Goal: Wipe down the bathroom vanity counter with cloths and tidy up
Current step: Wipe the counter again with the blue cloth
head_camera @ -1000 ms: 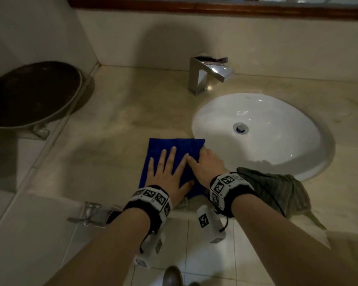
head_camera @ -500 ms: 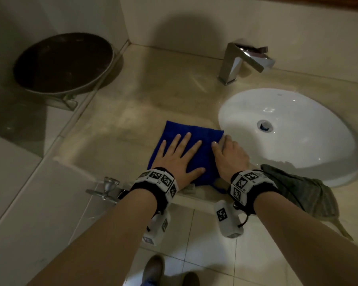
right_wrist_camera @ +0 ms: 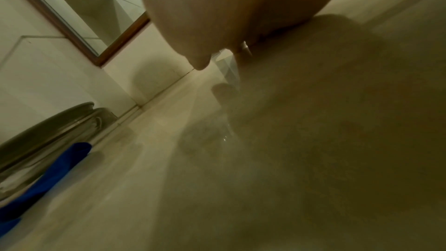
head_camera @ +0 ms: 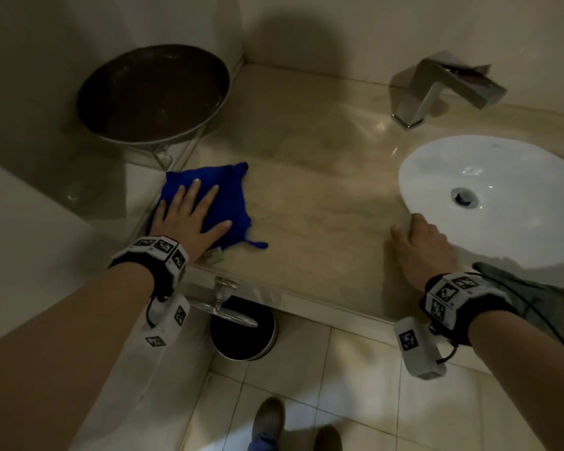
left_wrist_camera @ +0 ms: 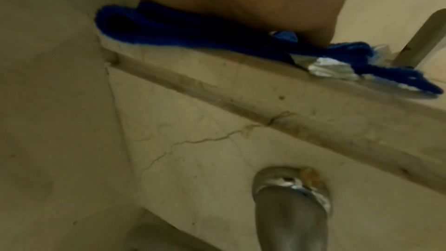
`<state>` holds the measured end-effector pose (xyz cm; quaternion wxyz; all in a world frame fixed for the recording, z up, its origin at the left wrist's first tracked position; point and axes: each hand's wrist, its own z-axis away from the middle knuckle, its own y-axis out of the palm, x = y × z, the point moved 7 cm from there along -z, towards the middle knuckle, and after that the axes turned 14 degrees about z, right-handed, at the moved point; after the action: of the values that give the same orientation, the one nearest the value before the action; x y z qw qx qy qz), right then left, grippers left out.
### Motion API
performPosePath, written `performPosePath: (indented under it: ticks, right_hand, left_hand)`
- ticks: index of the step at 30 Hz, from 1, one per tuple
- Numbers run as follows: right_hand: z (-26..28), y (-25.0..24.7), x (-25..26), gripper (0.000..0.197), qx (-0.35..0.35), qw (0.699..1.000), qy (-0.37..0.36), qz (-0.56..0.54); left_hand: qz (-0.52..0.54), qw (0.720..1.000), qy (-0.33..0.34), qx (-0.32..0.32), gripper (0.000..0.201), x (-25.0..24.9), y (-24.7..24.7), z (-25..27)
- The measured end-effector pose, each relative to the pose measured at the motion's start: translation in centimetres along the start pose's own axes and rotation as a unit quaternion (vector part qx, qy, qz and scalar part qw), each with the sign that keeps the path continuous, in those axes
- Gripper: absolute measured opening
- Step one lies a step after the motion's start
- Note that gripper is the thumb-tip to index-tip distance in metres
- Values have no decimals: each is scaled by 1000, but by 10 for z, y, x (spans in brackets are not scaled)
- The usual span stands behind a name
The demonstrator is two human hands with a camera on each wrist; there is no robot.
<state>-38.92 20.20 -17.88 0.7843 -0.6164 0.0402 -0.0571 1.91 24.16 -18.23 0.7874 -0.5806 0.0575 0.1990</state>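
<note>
A blue cloth (head_camera: 228,193) lies flat at the left front corner of the beige stone counter (head_camera: 313,196). My left hand (head_camera: 189,216) presses on it with straight spread fingers; the left wrist view shows the blue cloth (left_wrist_camera: 169,31) squashed under the palm at the counter's edge. My right hand (head_camera: 420,242) rests on the bare counter beside the white sink (head_camera: 502,177), its fingers bent at the basin's rim and holding nothing. A grey-green cloth (head_camera: 534,294) lies crumpled at the front edge under my right forearm.
A chrome tap (head_camera: 437,89) stands behind the sink. A dark round basin (head_camera: 153,92) sits on a lower ledge left of the counter. Below the front edge are a glass rail bracket (head_camera: 222,294), a black bin (head_camera: 241,333) and the tiled floor with my shoes.
My left hand has slid the blue cloth from beside the sink to the counter's left front corner. My right hand has come off the cloth and stayed by the sink.
</note>
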Motion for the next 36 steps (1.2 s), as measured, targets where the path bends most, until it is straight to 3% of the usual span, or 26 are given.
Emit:
performPosePath:
  ticks: [6,18,24,29,36]
  right_hand:
    - [0,-2,-1,54,-15,999,11,-31]
    - [3,0,-4,49,-25,998,-6,-52]
    - [3,-4,-4,53,-12,997,-14,-71]
    - [-4,-4,-9,55,36,989,-19,-145]
    - [-6,0,-12,66,66,985,-35,-153]
  left_hand:
    - [-5,1000,-6,-12,75,-3,1,-1]
    - [16,996,-89,4,80,-38,-5,-47]
    - [14,998,-59,9,78,-44,2,-24]
    - [-7,1000,-9,4,79,-62,24,18]
    - [-38,998,24,33,81,-120,63,46]
